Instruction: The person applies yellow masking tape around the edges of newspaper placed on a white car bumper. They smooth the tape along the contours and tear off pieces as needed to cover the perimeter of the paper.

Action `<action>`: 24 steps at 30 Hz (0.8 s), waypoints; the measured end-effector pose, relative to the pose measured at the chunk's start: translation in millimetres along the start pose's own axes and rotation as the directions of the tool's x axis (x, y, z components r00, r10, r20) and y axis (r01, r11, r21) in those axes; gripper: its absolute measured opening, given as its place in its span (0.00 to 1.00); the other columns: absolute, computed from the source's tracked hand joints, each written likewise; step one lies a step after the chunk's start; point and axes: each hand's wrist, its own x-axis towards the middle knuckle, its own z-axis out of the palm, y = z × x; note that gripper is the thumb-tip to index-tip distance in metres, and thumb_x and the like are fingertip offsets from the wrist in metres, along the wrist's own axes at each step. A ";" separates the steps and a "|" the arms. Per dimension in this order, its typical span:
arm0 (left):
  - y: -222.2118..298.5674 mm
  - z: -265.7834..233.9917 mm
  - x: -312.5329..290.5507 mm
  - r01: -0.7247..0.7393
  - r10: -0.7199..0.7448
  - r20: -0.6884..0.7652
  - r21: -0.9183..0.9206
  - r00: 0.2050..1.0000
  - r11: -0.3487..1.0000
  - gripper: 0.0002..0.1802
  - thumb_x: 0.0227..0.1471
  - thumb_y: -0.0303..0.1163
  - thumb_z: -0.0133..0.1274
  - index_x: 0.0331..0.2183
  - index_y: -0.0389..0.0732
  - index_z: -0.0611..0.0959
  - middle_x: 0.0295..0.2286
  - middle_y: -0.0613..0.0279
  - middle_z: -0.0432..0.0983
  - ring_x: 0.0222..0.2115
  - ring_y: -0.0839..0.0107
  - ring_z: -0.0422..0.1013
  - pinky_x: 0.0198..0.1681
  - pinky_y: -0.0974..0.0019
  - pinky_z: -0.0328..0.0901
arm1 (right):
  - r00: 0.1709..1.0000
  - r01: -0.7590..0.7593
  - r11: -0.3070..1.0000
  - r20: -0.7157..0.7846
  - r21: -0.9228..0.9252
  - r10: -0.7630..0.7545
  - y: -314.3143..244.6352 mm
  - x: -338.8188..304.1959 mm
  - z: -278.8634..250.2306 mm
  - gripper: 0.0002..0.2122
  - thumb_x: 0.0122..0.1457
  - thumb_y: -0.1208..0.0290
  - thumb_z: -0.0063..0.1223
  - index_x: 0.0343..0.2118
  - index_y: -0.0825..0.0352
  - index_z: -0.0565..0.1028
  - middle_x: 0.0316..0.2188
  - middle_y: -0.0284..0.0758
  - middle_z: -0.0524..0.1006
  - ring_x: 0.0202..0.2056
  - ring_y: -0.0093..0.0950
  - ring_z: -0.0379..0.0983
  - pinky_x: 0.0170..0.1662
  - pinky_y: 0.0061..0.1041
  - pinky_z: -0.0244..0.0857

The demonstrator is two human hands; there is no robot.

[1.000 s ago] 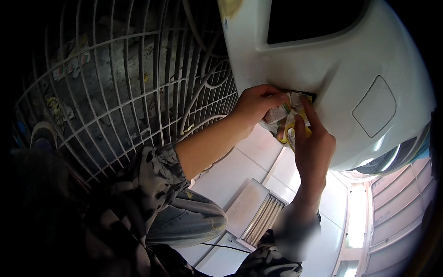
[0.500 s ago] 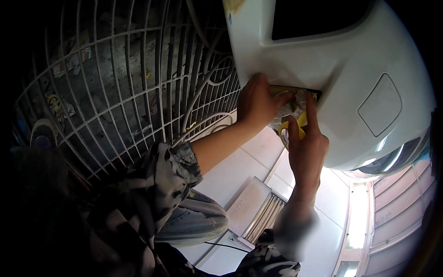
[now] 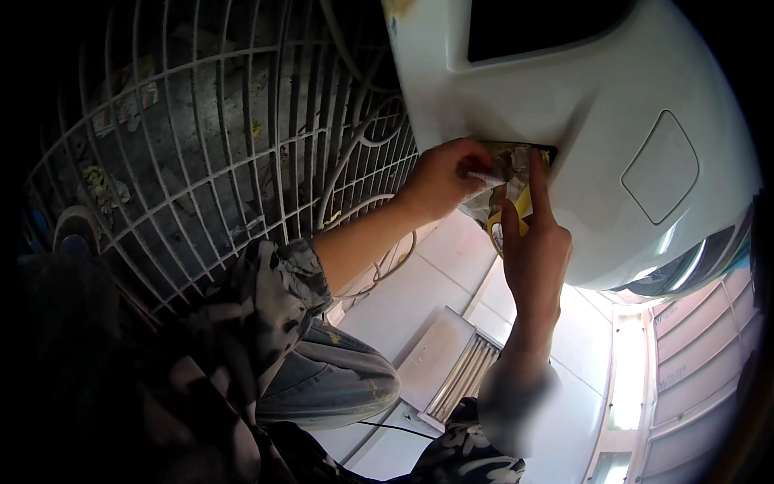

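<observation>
A white car bumper (image 3: 605, 113) fills the upper right, with a small dark-edged recess (image 3: 551, 150) near its lower edge. Crumpled, pale masking paper (image 3: 516, 164) with yellow tape edges lies in that recess. My left hand (image 3: 443, 177) is closed in a pinch on a free edge of the paper, just left of the recess. Below it, my right hand (image 3: 538, 262) grips a roll of yellow masking tape (image 3: 495, 234) between thumb and palm side. Its index finger is stretched up against the paper at the recess's right side. The other right fingers are mostly hidden.
A white metal grille rack (image 3: 218, 153) curves along the left, with scraps of paper (image 3: 105, 189) behind its bars. A slatted panel (image 3: 468, 379) lies in the pale floor (image 3: 435, 278). My bent knee (image 3: 339, 375) is close below; a ribbed wall (image 3: 701, 355) stands right.
My left hand has come off the bumper surface and shifted slightly lower left, now pinching a lifted paper edge. The right hand stays nearly in place, its index finger still at the recess.
</observation>
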 end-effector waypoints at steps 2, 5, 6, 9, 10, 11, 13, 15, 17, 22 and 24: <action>-9.9 -0.3 4.3 0.076 -0.085 -0.090 -0.104 0.992 0.992 0.16 0.42 0.17 0.61 0.35 0.35 0.76 0.31 0.61 0.78 0.34 0.71 0.74 0.38 0.70 0.68 | 1.000 -0.023 1.000 0.012 0.000 0.023 0.9 -2.1 -1.2 0.27 0.60 0.68 0.53 0.63 0.49 0.61 0.15 0.43 0.74 0.19 0.44 0.75 0.24 0.40 0.68; -13.0 11.6 11.4 0.143 -0.167 -0.232 -0.115 0.958 0.983 0.12 0.42 0.19 0.63 0.30 0.36 0.77 0.25 0.62 0.77 0.29 0.72 0.74 0.32 0.70 0.67 | 1.000 -0.021 1.000 0.010 -0.005 0.021 1.5 -1.3 -1.6 0.28 0.60 0.68 0.53 0.63 0.49 0.61 0.14 0.43 0.74 0.19 0.44 0.74 0.24 0.40 0.68; -11.6 16.7 13.8 0.138 -0.145 -0.288 -0.047 0.946 0.989 0.11 0.42 0.20 0.64 0.29 0.37 0.77 0.24 0.62 0.77 0.27 0.73 0.74 0.30 0.70 0.66 | 1.000 -0.018 1.000 0.014 -0.010 0.018 0.3 -0.6 -2.3 0.28 0.60 0.68 0.53 0.63 0.49 0.61 0.14 0.43 0.74 0.19 0.44 0.74 0.24 0.40 0.68; 5.6 21.1 7.5 0.224 -0.095 -0.405 0.284 0.909 0.932 0.12 0.43 0.27 0.65 0.23 0.37 0.76 0.20 0.61 0.75 0.22 0.74 0.72 0.26 0.69 0.65 | 0.999 -0.027 1.000 0.022 -0.013 0.027 -0.1 -0.2 -2.9 0.27 0.60 0.68 0.53 0.63 0.49 0.61 0.14 0.43 0.74 0.19 0.44 0.74 0.24 0.40 0.68; 16.2 19.1 3.7 0.267 -0.072 -0.435 0.405 0.898 0.874 0.14 0.44 0.30 0.65 0.21 0.37 0.75 0.20 0.61 0.75 0.21 0.74 0.71 0.25 0.68 0.64 | 0.999 -0.030 0.999 0.023 -0.013 0.030 -0.7 0.4 -2.9 0.27 0.60 0.67 0.53 0.63 0.49 0.62 0.14 0.43 0.74 0.19 0.44 0.74 0.24 0.40 0.68; 16.5 15.6 2.2 0.293 -0.086 -0.409 0.478 0.909 0.828 0.15 0.45 0.33 0.65 0.20 0.37 0.75 0.19 0.60 0.75 0.21 0.73 0.71 0.25 0.67 0.64 | 0.999 -0.031 0.999 0.023 -0.014 0.032 -1.2 0.7 -2.9 0.27 0.60 0.67 0.53 0.63 0.49 0.62 0.14 0.43 0.74 0.19 0.44 0.74 0.25 0.40 0.68; 16.4 5.7 -1.2 0.330 -0.111 -0.367 0.612 0.924 0.719 0.19 0.47 0.39 0.63 0.19 0.37 0.74 0.19 0.57 0.74 0.19 0.71 0.70 0.24 0.66 0.63 | 1.000 -0.023 1.000 0.019 -0.016 0.024 -3.4 2.3 -3.2 0.27 0.60 0.67 0.53 0.63 0.49 0.61 0.14 0.43 0.74 0.19 0.44 0.74 0.25 0.40 0.68; -2.2 -7.1 -12.3 0.307 -0.245 -0.198 0.411 0.949 0.858 0.19 0.49 0.41 0.61 0.19 0.38 0.74 0.18 0.56 0.73 0.19 0.68 0.69 0.25 0.63 0.63 | 0.999 -0.044 0.998 0.030 -0.049 0.045 -0.8 -2.3 -1.9 0.27 0.60 0.66 0.53 0.63 0.49 0.61 0.14 0.43 0.74 0.19 0.44 0.74 0.25 0.41 0.69; -13.0 -26.3 -24.0 0.258 -0.275 -0.023 0.434 0.961 0.863 0.18 0.51 0.41 0.59 0.21 0.38 0.76 0.19 0.55 0.74 0.22 0.61 0.71 0.28 0.60 0.64 | 0.998 -0.047 0.997 0.034 -0.067 0.049 -0.4 -0.8 -2.8 0.27 0.61 0.66 0.52 0.63 0.49 0.61 0.13 0.43 0.74 0.19 0.44 0.74 0.25 0.41 0.69; -21.7 -27.1 -33.3 -0.404 0.161 0.408 0.630 0.899 0.663 0.12 0.57 0.36 0.52 0.27 0.39 0.78 0.23 0.53 0.74 0.26 0.53 0.71 0.33 0.54 0.65 | 0.997 -0.057 0.996 0.052 -0.071 0.061 -0.8 -2.4 -4.8 0.27 0.61 0.65 0.52 0.63 0.49 0.60 0.13 0.43 0.73 0.19 0.45 0.75 0.25 0.40 0.69; -10.4 -10.0 -12.2 -0.323 0.098 0.355 0.656 0.930 0.682 0.09 0.57 0.34 0.51 0.32 0.38 0.79 0.27 0.52 0.76 0.31 0.51 0.72 0.35 0.53 0.65 | 0.998 -0.032 0.997 0.049 -0.073 0.035 -1.0 -0.6 -4.4 0.27 0.61 0.65 0.52 0.64 0.49 0.60 0.13 0.43 0.73 0.19 0.45 0.75 0.25 0.41 0.69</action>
